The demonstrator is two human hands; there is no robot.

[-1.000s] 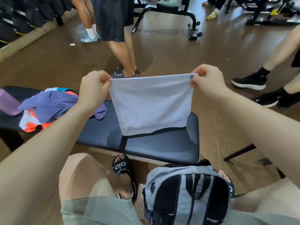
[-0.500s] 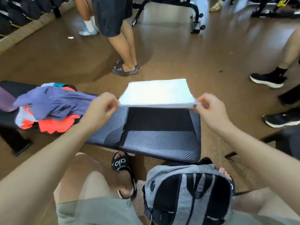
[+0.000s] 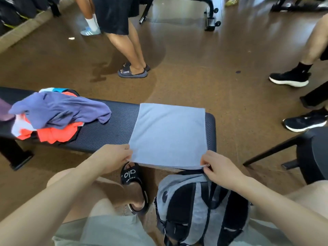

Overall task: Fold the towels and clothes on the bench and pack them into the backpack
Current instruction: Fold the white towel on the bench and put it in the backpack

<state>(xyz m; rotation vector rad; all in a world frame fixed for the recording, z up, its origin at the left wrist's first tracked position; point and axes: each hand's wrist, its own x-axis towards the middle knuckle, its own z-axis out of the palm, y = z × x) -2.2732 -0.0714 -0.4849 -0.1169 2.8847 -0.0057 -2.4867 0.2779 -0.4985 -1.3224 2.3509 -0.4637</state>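
A folded light blue towel [image 3: 169, 134] lies flat across the right end of the black bench [image 3: 113, 134]. My left hand [image 3: 113, 156] pinches its near left corner and my right hand [image 3: 219, 167] pinches its near right corner, both at the bench's front edge. A heap of clothes [image 3: 56, 114], purple on top with orange and white beneath, sits on the bench's left part. The grey and black backpack [image 3: 198, 208] stands on the floor between my knees, just below the towel.
Other people's legs stand on the brown floor beyond the bench [image 3: 127, 50] and at the right [image 3: 291, 79]. A black chair [image 3: 312, 153] is close on the right. Gym equipment [image 3: 209, 16] stands at the back. My sandalled foot [image 3: 132, 176] is under the bench edge.
The towel hung upright from both hands, then swung out level, and now lies flat on the bench. Both hands came down and toward me, still pinching the corners.
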